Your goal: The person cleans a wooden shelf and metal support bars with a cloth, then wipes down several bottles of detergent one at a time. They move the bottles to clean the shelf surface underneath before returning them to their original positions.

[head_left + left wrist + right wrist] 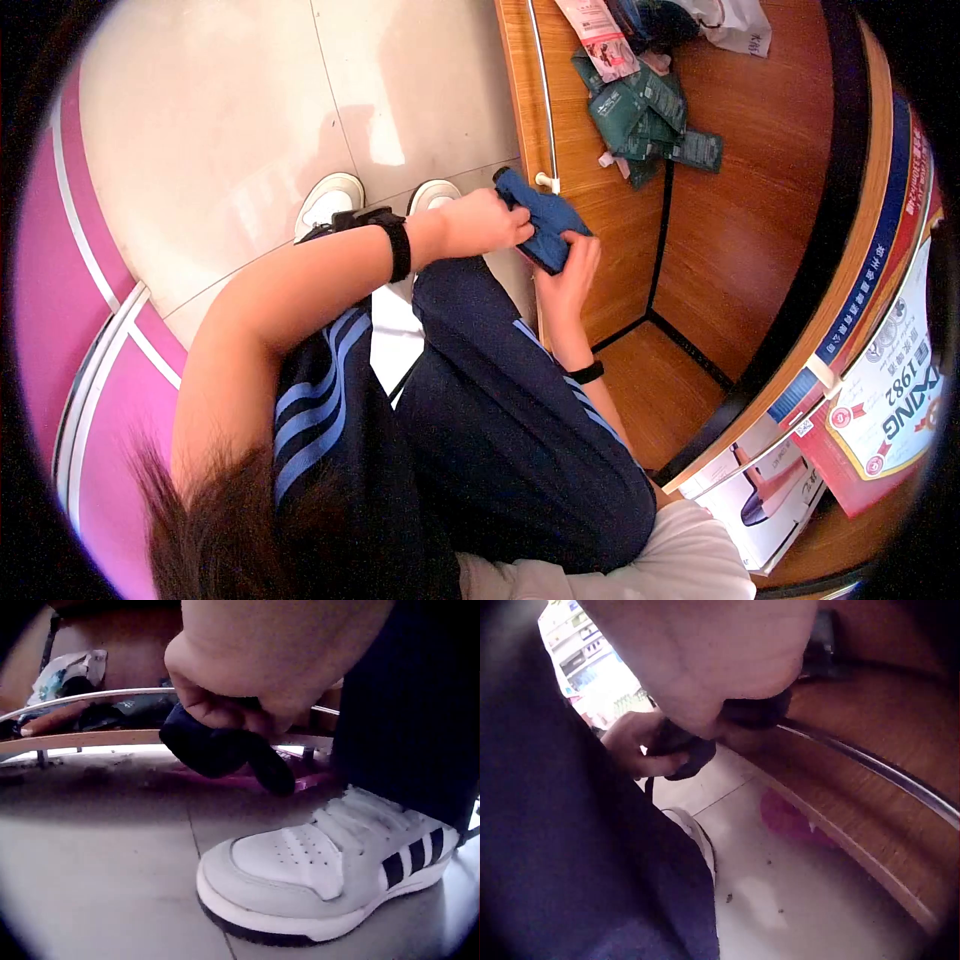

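Observation:
A dark blue folded piece of cloth (543,222) with a blackish end is stretched between my two hands in the head view, beside the wooden shelf's edge. My left hand (482,222) grips its left side with curled fingers. My right hand (568,278) pinches the lower right part between thumb and fingers. Seen from the left wrist, the cloth (217,750) hangs below the left hand (247,660), above a white shoe (300,870). In the right wrist view, the right hand (712,660) covers much of the cloth, and the left hand (630,746) shows behind.
Several dark green packets (640,115) and a pink packet (600,38) lie on the wooden shelf (720,230), near a white bag (735,22). A metal rail (543,90) runs along the shelf edge. Boxes (760,490) stand at the lower right. Pale floor tiles (220,120) stretch beyond the shoes.

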Available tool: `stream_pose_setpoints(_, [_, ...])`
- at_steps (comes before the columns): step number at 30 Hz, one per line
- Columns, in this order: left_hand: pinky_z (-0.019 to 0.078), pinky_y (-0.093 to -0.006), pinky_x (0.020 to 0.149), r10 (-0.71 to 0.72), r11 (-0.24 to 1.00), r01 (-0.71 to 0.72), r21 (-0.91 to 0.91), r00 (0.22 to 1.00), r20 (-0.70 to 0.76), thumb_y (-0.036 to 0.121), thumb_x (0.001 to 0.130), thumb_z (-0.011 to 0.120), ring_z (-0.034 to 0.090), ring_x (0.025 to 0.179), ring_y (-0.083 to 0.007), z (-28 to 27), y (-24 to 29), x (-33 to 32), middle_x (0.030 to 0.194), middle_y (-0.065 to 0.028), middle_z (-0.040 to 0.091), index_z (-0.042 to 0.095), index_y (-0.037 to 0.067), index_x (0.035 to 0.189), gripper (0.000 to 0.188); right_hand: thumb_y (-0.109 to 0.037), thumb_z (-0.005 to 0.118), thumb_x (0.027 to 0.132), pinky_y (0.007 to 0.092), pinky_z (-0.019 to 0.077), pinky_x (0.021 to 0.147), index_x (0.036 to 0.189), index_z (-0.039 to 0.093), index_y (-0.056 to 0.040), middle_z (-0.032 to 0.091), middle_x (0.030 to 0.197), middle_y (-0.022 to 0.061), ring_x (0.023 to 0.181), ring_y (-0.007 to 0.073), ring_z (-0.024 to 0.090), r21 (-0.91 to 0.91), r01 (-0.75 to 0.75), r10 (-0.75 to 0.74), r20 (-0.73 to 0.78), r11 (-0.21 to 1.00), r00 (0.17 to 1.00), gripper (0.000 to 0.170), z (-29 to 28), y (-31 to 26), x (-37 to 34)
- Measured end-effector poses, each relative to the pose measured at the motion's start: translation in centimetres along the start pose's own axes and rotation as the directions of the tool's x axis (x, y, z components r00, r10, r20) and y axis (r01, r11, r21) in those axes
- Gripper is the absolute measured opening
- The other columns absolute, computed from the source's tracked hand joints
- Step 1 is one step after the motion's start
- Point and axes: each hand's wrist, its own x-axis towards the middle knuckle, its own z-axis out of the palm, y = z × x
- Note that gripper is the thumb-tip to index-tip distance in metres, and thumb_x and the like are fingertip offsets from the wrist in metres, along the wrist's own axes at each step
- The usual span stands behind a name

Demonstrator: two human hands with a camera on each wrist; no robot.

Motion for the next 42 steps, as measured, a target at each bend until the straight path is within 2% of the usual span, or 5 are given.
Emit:
stream_pose_setpoints(22, [0.0560, -0.0370, 0.058, -0.152, 0.981, 0.162, 0.109, 0.984, -0.095, 0.013, 0.085, 0.061, 0.070, 0.071, -0.0223, -1.8, -2.2, -0.7, 0.090, -0.0046, 0.059, 0.058, 0.012, 0.101, 0.017, -0.001, 0.072, 0.070, 0.0471, 0.0414, 0.086, 0.096, 0.050, -0.0032, 0.051, 0.098, 0.0190, 0.098, 0.0427, 0.051, 0.061, 0.037, -0.034, -0.045, 0.997, 0.998, 0.034, 1.0, -2.2, 4.4])
stream_pose_setpoints(27, [0.0567, -0.0377, 0.058, -0.156, 0.986, 0.160, 0.047, 0.984, -0.085, 0.011, 0.085, 0.062, 0.070, 0.072, -0.0223, -1.3, -1.6, -1.0, 0.092, -0.0047, 0.059, 0.057, 0.011, 0.102, 0.018, -0.007, 0.085, 0.059, 0.0498, 0.0429, 0.088, 0.102, 0.052, -0.0036, 0.053, 0.102, 0.0185, 0.102, 0.0437, 0.053, 0.093, 0.032, -0.032, -0.011, 0.995, 0.999, 0.055, 0.9, -1.4, 4.3])
stream_pose_setpoints(37, [0.0574, -0.0398, 0.061, -0.161, 0.987, 0.161, -0.011, 0.987, -0.008, 0.010, 0.084, 0.062, 0.071, 0.073, -0.0239, -1.3, -1.0, -1.1, 0.094, -0.0059, 0.059, 0.057, 0.010, 0.103, 0.020, -0.007, 0.087, 0.056, 0.0480, 0.0455, 0.083, 0.101, 0.050, -0.0058, 0.053, 0.099, 0.0171, 0.098, 0.0441, 0.055, 0.172, -0.009, 0.010, -0.008, 0.985, 1.000, 0.058, 1.2, -0.3, 4.0])
stream_pose_setpoints(40, [0.0571, -0.0399, 0.060, -0.146, 0.989, 0.146, 0.001, 0.989, -0.022, 0.011, 0.085, 0.061, 0.071, 0.072, -0.0245, -1.2, -0.7, -1.1, 0.094, -0.0068, 0.059, 0.057, 0.009, 0.103, 0.019, -0.005, 0.088, 0.055, 0.0463, 0.0460, 0.083, 0.101, 0.050, -0.0069, 0.054, 0.097, 0.0156, 0.095, 0.0414, 0.056, 0.199, -0.057, 0.052, 0.027, 0.978, 0.998, 0.060, 1.1, 0.3, 3.7])
stream_pose_setpoints(42, [0.0566, -0.0395, 0.060, -0.128, 0.992, 0.128, -0.002, 0.992, -0.018, 0.011, 0.085, 0.060, 0.070, 0.071, -0.0245, -1.1, -0.4, -1.0, 0.093, -0.0071, 0.058, 0.057, 0.009, 0.101, 0.017, -0.003, 0.088, 0.055, 0.0409, 0.0462, 0.086, 0.102, 0.049, -0.0080, 0.054, 0.096, 0.0110, 0.094, 0.0311, 0.057, 0.318, -0.156, 0.136, 0.086, 0.935, 0.987, 0.061, 1.3, 1.0, 3.3])
